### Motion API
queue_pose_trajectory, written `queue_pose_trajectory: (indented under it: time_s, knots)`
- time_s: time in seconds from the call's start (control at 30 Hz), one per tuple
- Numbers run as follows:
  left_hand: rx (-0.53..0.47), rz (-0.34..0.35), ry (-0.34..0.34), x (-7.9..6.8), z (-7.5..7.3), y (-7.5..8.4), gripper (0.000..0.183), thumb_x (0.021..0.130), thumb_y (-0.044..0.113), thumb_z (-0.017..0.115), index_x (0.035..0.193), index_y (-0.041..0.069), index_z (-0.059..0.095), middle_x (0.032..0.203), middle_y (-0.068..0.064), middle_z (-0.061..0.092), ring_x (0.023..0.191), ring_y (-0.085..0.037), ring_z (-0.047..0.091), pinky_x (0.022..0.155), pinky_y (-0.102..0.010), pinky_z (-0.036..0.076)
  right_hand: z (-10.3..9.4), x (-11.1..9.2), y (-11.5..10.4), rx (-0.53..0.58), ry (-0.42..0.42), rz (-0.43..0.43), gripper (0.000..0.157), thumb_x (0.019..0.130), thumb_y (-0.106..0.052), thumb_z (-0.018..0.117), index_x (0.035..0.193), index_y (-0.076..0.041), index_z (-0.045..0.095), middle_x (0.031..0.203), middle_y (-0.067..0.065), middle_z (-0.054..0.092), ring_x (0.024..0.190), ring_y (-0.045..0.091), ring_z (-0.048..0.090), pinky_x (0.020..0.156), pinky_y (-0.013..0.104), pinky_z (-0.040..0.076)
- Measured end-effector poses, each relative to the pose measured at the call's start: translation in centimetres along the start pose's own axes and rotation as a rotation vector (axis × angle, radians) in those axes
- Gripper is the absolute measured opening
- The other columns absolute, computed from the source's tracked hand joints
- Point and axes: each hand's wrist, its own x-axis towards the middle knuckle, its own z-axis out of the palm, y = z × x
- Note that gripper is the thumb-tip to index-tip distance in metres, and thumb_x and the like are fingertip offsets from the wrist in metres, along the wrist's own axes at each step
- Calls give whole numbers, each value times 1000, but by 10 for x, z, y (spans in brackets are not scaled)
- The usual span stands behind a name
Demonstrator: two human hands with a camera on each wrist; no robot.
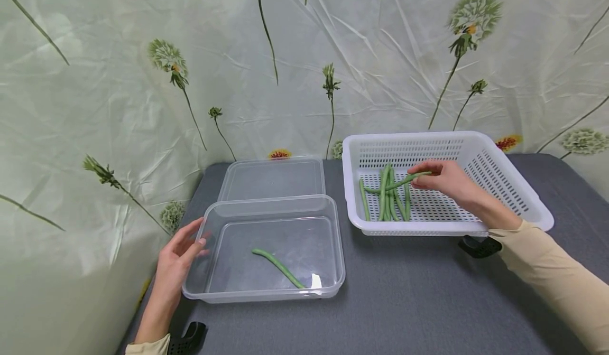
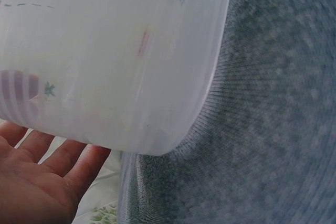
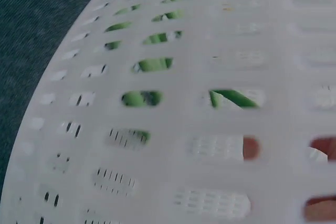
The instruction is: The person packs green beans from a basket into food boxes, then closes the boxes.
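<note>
My right hand (image 1: 444,179) pinches one end of a green bean (image 1: 422,175) inside the white slotted basket (image 1: 518,191). Several other green beans (image 1: 383,194) lie beneath and left of it on the basket floor. In the right wrist view the basket wall (image 3: 184,114) hides most of the hand; bits of fingers and green show through its slots. My left hand (image 1: 173,262) touches the left side of a clear plastic container (image 1: 266,294), its fingers fairly straight in the left wrist view (image 2: 47,177). A single green bean (image 1: 278,268) lies in that container.
A clear flat lid (image 1: 273,178) lies behind the container, partly covered by its back rim. Grey cloth (image 1: 395,291) covers the table. A flower-patterned sheet (image 1: 295,69) hangs behind and at the left.
</note>
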Motion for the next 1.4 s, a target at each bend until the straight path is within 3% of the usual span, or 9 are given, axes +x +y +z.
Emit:
queue_pose_trajectory:
  time_s: [0.17,0.4,0.6,0.77,1.03,1.4]
  knots:
    - [-14,2,-1,0,0,0,45,99,6,58,143,0,48,134,1,55,108,-5,63,76,-21,54,-4,-1,-1,90,26,5,33,97,-22,66,125,-6,60,99,-9,70,95,7,65,84,22,48]
    - [-29,-9,1,0,0,0,45,99,7,59,142,0,48,133,2,56,107,-5,64,76,-22,54,-5,-1,-1,268,100,-12,22,96,-22,67,116,-12,69,106,-7,69,101,8,65,89,19,48]
    - [-27,-10,-1,0,0,0,46,99,7,59,142,0,48,132,3,56,107,-5,64,76,-22,54,-5,-2,-3,453,116,-36,20,98,-16,63,117,-9,63,109,-1,65,103,12,63,88,26,52]
    - [-19,-4,0,0,-1,0,46,99,8,59,143,0,48,133,4,56,107,-4,63,76,-21,54,-6,-3,-5,514,101,-76,21,100,-13,59,120,-12,61,107,2,65,99,15,66,80,33,57]
    - [1,-4,-5,0,-1,0,46,99,8,59,143,1,48,134,3,55,108,-6,63,77,-22,54,-3,-1,-11,615,186,-119,26,98,-15,61,124,-10,56,104,3,69,89,22,72,67,38,59]
    - [-7,-4,-18,1,-2,0,46,100,8,59,143,1,47,136,1,54,110,-6,63,78,-22,54,14,-4,-42,809,241,-208,36,98,-15,61,132,-8,50,104,10,70,84,27,73,65,38,59]
